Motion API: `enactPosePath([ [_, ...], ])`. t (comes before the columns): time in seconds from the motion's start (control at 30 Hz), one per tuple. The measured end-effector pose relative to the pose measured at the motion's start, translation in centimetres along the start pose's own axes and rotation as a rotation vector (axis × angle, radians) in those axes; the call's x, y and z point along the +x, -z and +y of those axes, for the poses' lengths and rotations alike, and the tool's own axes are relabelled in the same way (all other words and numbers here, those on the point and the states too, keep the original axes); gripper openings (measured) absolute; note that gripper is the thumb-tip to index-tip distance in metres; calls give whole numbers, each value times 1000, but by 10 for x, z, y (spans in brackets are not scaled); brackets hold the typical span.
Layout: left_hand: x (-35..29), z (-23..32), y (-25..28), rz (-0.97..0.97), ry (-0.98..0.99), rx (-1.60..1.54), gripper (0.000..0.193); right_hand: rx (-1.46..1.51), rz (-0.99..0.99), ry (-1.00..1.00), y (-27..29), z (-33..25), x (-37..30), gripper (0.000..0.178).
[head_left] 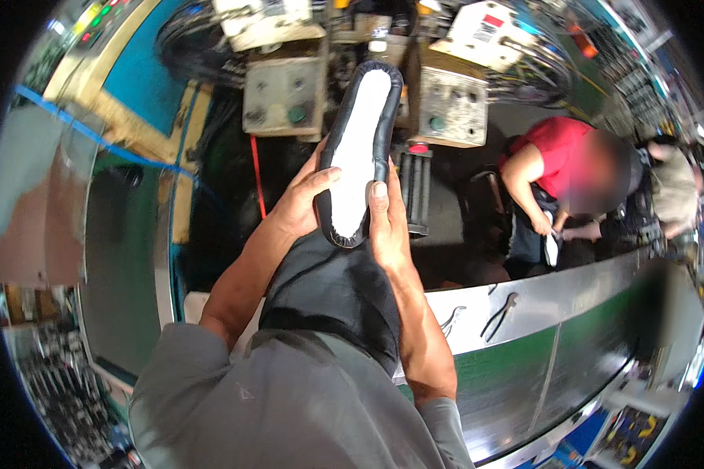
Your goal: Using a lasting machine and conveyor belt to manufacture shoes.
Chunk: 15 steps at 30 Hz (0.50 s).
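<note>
Sole side up, a black shoe upper on a last (358,148) is held out in front of me, its long white insole facing me and the black edge folded in around it. My left hand (301,197) grips its left side near the heel end, the thumb lying on the white insole. On the opposite side my right hand (389,223) is closed round it, thumb on the black edge. The far, toe-like end points toward the machine and touches neither hand. Both palms are hidden beneath the shoe.
Two worn metal control boxes (283,98) (454,109) with green buttons stand ahead. Pliers (499,316) lie on the metal ledge (540,301) of the green conveyor (508,383) behind me at right. A co-worker in a red shirt (559,156) sits at right, handling a shoe.
</note>
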<state>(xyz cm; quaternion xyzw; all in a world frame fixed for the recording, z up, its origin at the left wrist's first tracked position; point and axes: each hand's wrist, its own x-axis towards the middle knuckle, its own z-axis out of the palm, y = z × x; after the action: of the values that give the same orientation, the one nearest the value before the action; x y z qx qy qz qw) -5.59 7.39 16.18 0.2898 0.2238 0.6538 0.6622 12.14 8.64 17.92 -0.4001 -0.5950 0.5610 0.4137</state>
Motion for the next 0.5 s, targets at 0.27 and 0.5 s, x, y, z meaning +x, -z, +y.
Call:
enactPosePath([
  [0.27, -178, 6, 109, 671, 33, 140, 56, 30, -224, -487, -11, 91, -110, 48],
  [0.5, -314, 116, 269, 1416, -176, 762, 72, 327, 51, -570, 33, 131, -163, 42],
])
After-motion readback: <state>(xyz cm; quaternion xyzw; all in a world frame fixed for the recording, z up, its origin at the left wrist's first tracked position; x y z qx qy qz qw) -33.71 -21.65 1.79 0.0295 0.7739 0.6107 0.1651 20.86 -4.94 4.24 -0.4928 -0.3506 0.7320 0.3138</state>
